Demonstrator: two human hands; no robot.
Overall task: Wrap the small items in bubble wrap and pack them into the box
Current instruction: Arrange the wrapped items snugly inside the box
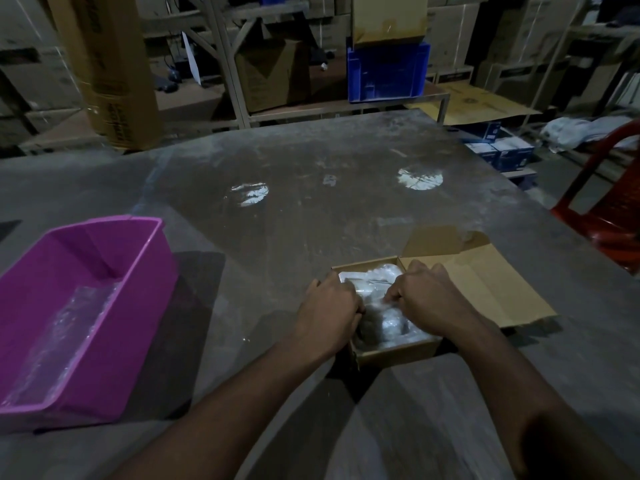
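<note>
Small brown cardboard box (394,351) sits on the grey tabletop (311,202), lid flap open to the right, filled with clear bubble-wrapped bundles (384,323). My left hand (329,310) and right hand (426,299) are both inside it, fingers curled, apparently gripping the wrap; the dim light hides the contact. A purple plastic bin (104,271) holding loose bubble wrap (65,334) stands well to the left.

A warehouse or stockroom, dimly lit. Metal shelving racks (225,57) along the back, loaded with stacked cardboard cartons (446,32). A blue plastic crate (388,72) on a low shelf, flattened cardboard (481,103) beside it. In front, a scuffed, dusty grey packing table (329,188).
</note>
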